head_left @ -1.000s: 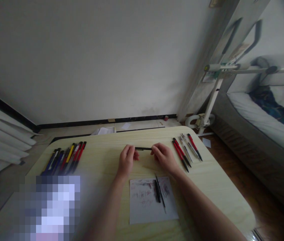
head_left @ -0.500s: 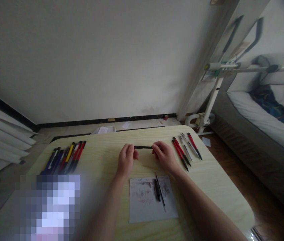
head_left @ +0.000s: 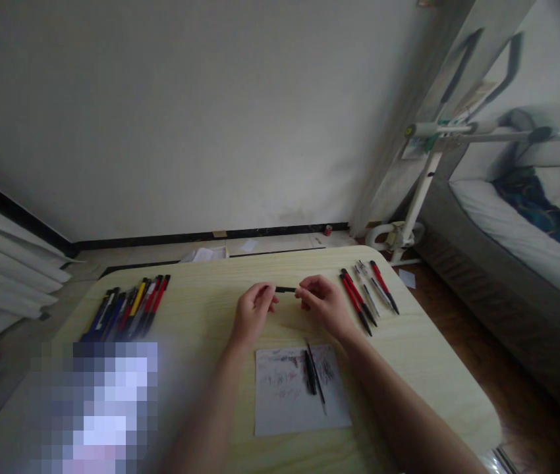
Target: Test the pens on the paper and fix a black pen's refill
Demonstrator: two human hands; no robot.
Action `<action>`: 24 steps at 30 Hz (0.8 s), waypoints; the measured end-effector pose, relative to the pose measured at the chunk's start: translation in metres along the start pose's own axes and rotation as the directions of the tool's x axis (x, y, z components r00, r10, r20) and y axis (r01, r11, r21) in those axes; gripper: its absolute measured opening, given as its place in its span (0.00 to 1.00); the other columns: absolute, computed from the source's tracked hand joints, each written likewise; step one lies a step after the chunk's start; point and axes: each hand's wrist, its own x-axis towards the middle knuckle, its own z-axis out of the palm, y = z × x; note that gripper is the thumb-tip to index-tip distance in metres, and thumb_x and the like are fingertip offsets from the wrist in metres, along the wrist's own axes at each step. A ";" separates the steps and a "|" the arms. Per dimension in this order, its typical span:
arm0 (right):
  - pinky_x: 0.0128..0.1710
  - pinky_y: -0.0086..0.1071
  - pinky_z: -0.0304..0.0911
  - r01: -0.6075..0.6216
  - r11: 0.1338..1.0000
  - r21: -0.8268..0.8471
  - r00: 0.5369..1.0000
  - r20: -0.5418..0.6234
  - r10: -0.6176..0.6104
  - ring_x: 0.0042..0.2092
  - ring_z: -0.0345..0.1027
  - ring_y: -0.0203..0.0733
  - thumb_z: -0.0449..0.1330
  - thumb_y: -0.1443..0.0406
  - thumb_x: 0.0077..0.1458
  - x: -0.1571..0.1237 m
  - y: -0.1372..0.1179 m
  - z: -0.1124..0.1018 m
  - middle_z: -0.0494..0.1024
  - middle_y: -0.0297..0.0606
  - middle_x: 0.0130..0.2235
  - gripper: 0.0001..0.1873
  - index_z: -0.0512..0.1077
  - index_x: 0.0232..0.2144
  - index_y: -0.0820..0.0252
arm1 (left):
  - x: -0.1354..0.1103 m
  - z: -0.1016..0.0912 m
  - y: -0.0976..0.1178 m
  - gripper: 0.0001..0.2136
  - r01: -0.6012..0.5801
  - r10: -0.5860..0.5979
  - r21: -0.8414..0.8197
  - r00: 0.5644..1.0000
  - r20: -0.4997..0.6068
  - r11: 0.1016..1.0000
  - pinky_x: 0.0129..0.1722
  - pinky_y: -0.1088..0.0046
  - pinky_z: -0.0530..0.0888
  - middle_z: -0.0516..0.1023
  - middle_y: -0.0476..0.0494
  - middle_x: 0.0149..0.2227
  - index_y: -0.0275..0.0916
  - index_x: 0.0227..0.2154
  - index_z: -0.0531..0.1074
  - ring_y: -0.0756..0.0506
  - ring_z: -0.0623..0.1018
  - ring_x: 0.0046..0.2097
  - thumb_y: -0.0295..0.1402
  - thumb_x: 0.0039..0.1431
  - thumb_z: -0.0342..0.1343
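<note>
Between my two hands, above the middle of the table, a slim black pen piece [head_left: 285,289] lies level. My left hand [head_left: 252,311] pinches its left end with thumb and fingers. The right end is gripped the same way by my right hand [head_left: 323,303]. Fingers cover both ends, so its full length is hidden. Closer to me a sheet of scribbled white paper [head_left: 280,415] rests on the table [head_left: 389,388]. On it are a short black pen barrel [head_left: 310,373] and a thin dark pen refill [head_left: 317,378], side by side.
Several red, yellow and dark pens [head_left: 134,306] form a row at the left. To the right lie red-and-black pens [head_left: 357,301] and clear pens [head_left: 369,288]. A pixelated bright patch covers the near left. Beyond the table are a wall, exercise equipment [head_left: 423,191] and a sofa [head_left: 507,263].
My hands have come slightly closer together, and less of the black pen piece shows between them. The other pens, the paper and the parts on it stay in place.
</note>
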 end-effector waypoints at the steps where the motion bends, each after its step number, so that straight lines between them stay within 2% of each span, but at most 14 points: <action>1: 0.21 0.26 0.59 0.008 1.000 -0.003 1.000 0.010 -0.008 0.22 0.63 0.31 0.60 0.59 0.44 -0.001 -0.001 0.000 0.70 0.30 0.25 0.15 0.64 0.34 0.58 | 0.001 -0.001 0.000 0.12 0.006 -0.007 -0.034 1.000 -0.030 0.999 0.23 0.78 0.67 0.71 0.49 0.23 0.35 0.31 0.69 0.53 0.70 0.23 0.41 0.50 0.53; 4: 0.24 0.27 0.59 0.083 0.989 -0.125 0.997 0.004 -0.083 0.26 0.63 0.32 0.59 0.59 0.44 -0.004 -0.007 0.001 0.70 0.31 0.28 0.18 0.61 0.39 0.57 | 0.006 -0.004 -0.002 0.12 0.035 -0.081 -0.272 0.984 -0.158 0.962 0.22 0.78 0.67 0.72 0.49 0.23 0.36 0.27 0.66 0.53 0.70 0.21 0.41 0.50 0.53; 6: 0.25 0.27 0.58 0.142 0.940 -0.309 0.990 0.039 -0.137 0.26 0.62 0.32 0.59 0.60 0.45 -0.008 -0.013 0.001 0.69 0.32 0.28 0.14 0.64 0.36 0.58 | 0.010 -0.009 -0.002 0.11 0.051 -0.165 -0.492 0.968 -0.191 0.869 0.22 0.78 0.67 0.73 0.49 0.23 0.36 0.27 0.65 0.53 0.70 0.21 0.40 0.50 0.53; 10: 0.26 0.29 0.57 0.259 0.747 -0.612 0.953 0.288 -0.095 0.27 0.60 0.34 0.57 0.62 0.47 -0.021 -0.032 0.006 0.68 0.33 0.26 0.06 0.68 0.26 0.58 | 0.014 -0.021 -0.003 0.08 0.108 -0.300 -0.770 0.947 -0.112 0.629 0.23 0.79 0.67 0.74 0.49 0.24 0.34 0.28 0.67 0.55 0.71 0.22 0.35 0.49 0.54; 13: 0.30 0.30 0.58 0.335 0.603 -0.724 0.906 0.424 0.006 0.29 0.62 0.35 0.58 0.62 0.46 -0.038 -0.045 0.010 0.69 0.35 0.30 0.05 0.70 0.27 0.57 | 0.016 -0.030 -0.005 0.07 0.116 -0.316 -0.871 0.948 -0.047 0.478 0.25 0.80 0.68 0.74 0.50 0.25 0.35 0.27 0.68 0.55 0.71 0.24 0.34 0.50 0.54; 16: 0.32 0.30 0.57 0.338 0.501 -0.797 0.891 0.442 0.101 0.32 0.64 0.37 0.57 0.62 0.47 -0.055 -0.052 0.010 0.69 0.35 0.31 0.05 0.71 0.28 0.56 | 0.016 -0.037 -0.006 0.06 0.070 -0.285 -0.927 0.958 -0.041 0.367 0.27 0.81 0.69 0.74 0.51 0.27 0.36 0.26 0.68 0.56 0.72 0.27 0.34 0.51 0.53; 20: 0.34 0.31 0.57 0.338 0.388 -0.857 0.889 0.426 0.167 0.34 0.64 0.38 0.57 0.62 0.48 -0.072 -0.052 0.011 0.69 0.35 0.31 0.05 0.71 0.28 0.54 | 0.016 -0.041 -0.005 0.06 0.069 -0.229 -0.957 0.973 0.002 0.283 0.26 0.81 0.68 0.72 0.52 0.23 0.36 0.24 0.68 0.57 0.71 0.24 0.34 0.51 0.54; 24: 0.34 0.31 0.57 0.355 0.325 -0.876 0.881 0.431 0.197 0.35 0.64 0.40 0.58 0.62 0.47 -0.079 -0.049 0.014 0.69 0.35 0.31 0.04 0.72 0.28 0.54 | 0.016 -0.043 -0.006 0.07 0.050 -0.225 -0.970 0.974 -0.004 0.236 0.24 0.82 0.68 0.70 0.53 0.21 0.36 0.23 0.67 0.57 0.70 0.24 0.34 0.51 0.54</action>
